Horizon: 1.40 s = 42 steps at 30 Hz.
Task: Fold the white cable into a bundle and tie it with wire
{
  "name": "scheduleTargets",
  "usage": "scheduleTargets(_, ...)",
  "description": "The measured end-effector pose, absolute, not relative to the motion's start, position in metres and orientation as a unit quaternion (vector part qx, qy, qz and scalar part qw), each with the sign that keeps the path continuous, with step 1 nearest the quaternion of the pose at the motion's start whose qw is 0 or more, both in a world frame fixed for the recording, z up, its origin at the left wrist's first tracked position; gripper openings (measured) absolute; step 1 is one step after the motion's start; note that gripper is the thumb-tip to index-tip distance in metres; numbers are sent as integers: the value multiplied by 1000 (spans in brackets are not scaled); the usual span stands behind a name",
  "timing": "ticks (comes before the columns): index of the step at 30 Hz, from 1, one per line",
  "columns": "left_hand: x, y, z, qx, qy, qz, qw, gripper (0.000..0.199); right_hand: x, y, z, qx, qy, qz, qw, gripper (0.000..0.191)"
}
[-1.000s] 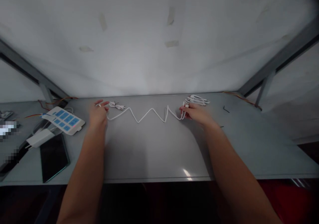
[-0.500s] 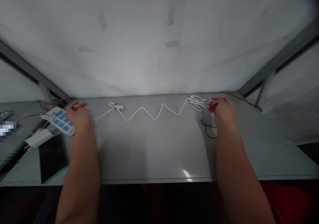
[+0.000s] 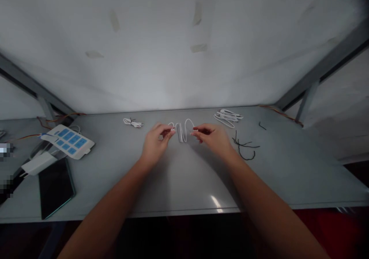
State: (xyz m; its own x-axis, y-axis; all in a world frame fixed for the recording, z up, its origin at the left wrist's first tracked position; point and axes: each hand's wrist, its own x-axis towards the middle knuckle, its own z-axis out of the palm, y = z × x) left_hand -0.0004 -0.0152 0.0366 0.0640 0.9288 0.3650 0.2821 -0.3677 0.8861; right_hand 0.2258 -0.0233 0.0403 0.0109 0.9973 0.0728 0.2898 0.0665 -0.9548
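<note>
A grey table [image 3: 184, 182] runs the width of the view, with a pale wall behind it. At its left edge lie a dark tablet [image 3: 56, 188] and, beyond that, a white power strip with blue sockets [image 3: 67, 141]. Both bare forearms reach forward from the near edge and converge toward the table's middle. The left hand [image 3: 154, 145] is angled inward with its fingers curled, thumb and forefinger pinched on one end of a white cable [image 3: 183, 130]. The right hand [image 3: 211, 137] mirrors it, pinching the other end, palm turned down. Between the two hands the cable is bunched into close upright loops, just above or on the surface; which, I cannot tell. To the right lie black twist ties [image 3: 245, 147], then a pile of white cables [image 3: 227, 117] farther back. A small bundled white cable [image 3: 133, 122] lies back left.
</note>
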Motion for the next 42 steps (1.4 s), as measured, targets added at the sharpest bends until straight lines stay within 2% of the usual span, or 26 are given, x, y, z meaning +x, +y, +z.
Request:
scheduleTargets(7,2,-17,30,666,420,485,381,9,225,-23,35,-512,-608,405,453,7)
scheduleTargets(27,5,-17,29,697,404,476,352,11,220,-25,35,-490,-631,397,450,14)
scheduleTargets(30,-13,-5,31,630,452,530,344,16,236,-20,38,-535,-581,398,467,23)
scheduleTargets(34,-56,19,33,533,603,535,257,21,274,-8,39,-611,-463,369,526,26)
scheduleTargets(36,-70,26,29,518,664,495,211,14,284,-4,36,-644,-437,389,493,24)
scheduleTargets(40,-56,20,15,556,711,387,188,25,271,-5,25,-649,-453,464,398,15)
scheduleTargets(42,-33,11,10,592,712,331,181,22,252,-9,20,-625,-454,517,369,16)
